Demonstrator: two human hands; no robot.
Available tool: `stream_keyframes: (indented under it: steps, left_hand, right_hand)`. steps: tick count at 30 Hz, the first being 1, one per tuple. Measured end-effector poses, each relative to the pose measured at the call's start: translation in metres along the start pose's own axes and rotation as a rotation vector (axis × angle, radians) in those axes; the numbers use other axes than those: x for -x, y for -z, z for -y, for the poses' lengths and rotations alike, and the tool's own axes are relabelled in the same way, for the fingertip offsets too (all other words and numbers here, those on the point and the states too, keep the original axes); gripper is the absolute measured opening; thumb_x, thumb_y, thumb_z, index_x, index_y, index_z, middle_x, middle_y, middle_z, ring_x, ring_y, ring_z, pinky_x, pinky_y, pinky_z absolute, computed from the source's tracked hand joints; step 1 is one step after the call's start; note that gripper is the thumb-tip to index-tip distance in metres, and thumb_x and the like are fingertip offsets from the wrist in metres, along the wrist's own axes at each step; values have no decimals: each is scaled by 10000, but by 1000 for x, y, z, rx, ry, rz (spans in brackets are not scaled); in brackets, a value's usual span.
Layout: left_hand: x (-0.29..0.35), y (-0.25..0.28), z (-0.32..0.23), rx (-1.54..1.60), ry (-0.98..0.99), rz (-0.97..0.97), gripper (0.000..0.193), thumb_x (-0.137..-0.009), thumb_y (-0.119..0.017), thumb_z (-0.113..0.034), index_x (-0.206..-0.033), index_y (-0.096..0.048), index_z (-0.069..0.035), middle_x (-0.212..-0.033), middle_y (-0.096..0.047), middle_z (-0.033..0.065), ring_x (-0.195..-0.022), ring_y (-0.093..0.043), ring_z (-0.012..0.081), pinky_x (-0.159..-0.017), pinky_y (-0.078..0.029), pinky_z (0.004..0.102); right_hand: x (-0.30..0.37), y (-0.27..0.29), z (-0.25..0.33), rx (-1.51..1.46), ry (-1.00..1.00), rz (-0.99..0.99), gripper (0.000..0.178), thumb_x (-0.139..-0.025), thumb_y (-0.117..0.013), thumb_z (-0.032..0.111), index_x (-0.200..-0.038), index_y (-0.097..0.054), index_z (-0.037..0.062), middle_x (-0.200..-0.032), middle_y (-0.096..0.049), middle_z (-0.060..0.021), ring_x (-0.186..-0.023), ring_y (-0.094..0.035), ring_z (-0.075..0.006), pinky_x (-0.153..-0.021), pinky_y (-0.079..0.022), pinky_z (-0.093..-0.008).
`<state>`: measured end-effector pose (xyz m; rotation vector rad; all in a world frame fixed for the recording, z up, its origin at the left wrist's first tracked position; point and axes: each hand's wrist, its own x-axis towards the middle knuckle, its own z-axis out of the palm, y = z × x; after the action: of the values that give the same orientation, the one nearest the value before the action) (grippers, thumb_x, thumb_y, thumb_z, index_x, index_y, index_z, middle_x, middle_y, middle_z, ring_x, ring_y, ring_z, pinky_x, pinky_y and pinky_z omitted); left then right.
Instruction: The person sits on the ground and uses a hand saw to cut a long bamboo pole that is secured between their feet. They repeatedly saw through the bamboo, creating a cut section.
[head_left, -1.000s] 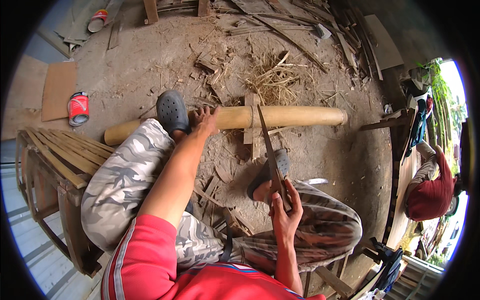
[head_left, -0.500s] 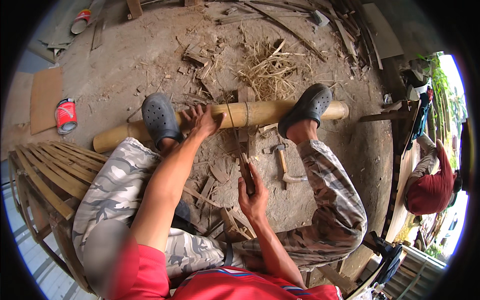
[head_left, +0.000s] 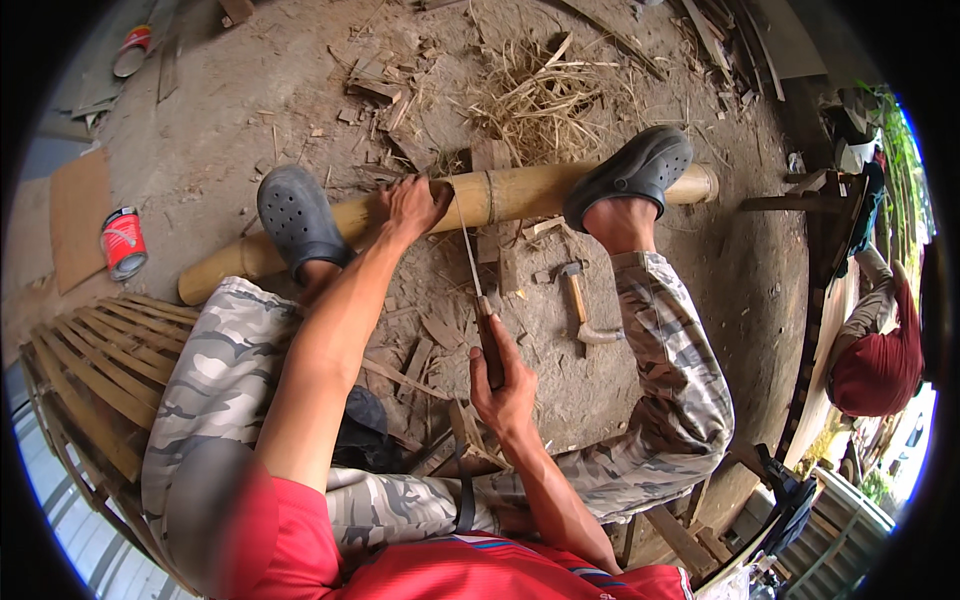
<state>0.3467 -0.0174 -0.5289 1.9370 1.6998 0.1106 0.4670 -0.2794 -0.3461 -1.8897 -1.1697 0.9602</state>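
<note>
The left hand (head_left: pixel 412 205) lies on top of a long bamboo pole (head_left: pixel 500 195), with the fingers curled over it and pressing it down. The pole rests on the dirt floor (head_left: pixel 200 130), across the view, and both feet stand on it: one grey clog (head_left: pixel 295 218) to the left of the hand and another grey clog (head_left: pixel 632 172) to the right. The right hand (head_left: pixel 508 385) is closed around the dark wooden handle of a long knife (head_left: pixel 478 300). The thin blade points away from the person, and its tip meets the pole just beside the left hand. A hammer (head_left: pixel 578 308) with a wooden handle lies on the floor between the legs, near the knife but apart from it. Wood chips and dry fibres (head_left: pixel 540 95) are scattered behind the pole. A red can (head_left: pixel 122 243) lies on the floor well to the left, and slatted wooden work (head_left: pixel 95 375) stands at the person's left side.
</note>
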Motion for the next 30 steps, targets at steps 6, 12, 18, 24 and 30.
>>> stream_keyframes:
  steps: [6, 12, 18, 24, 30]
  left_hand:
    - [-1, 5, -7, 52, 37, 37, 675, -916, -475, -613, -1218, -625, -28, -1318, -601, 239, -1285, -513, 405, -1103, -249, 606]
    - [-5, -6, 5, 22, -5, -53, 605, -943, -476, -565, -1215, -636, -48, -1274, -624, 254, -1254, -543, 409, -1088, -280, 593]
    - [-7, -8, 6, -5, -11, -32, 532, -963, -465, -509, -1180, -661, -65, -1278, -629, 237, -1254, -549, 386, -1077, -292, 587]
    - [3, 6, -7, -49, 28, -109, 409, -948, -519, -394, -1129, -674, -62, -1220, -658, 210, -1216, -576, 358, -1043, -336, 557]
    - [-2, 0, -9, -40, 16, -31, 474, -895, -589, -477, -1066, -690, -46, -1130, -687, 213, -1132, -623, 360, -983, -383, 547]
  right_hand:
    - [7, 10, 13, 37, -65, 15, 478, -929, -657, 84, -1383, -543, -11, -1176, -690, -255, -1090, -691, -248, -871, -553, -323]
    - [3, 13, 22, -44, -136, 14, 473, -925, -663, 83, -1383, -556, 29, -1137, -705, -244, -1063, -703, -244, -847, -557, -310]
    - [-32, -11, 11, -25, -83, -16, 459, -928, -659, 76, -1373, -558, 26, -1154, -699, -235, -1063, -701, -286, -838, -568, -326]
    - [-5, -5, 10, -60, 11, -55, 455, -932, -650, 70, -1374, -556, 19, -1177, -688, -242, -1108, -674, -310, -867, -566, -341]
    - [-68, -28, -5, -47, -48, -30, 470, -914, -641, 42, -1376, -556, 17, -1188, -690, -227, -1062, -691, -316, -828, -569, -325]
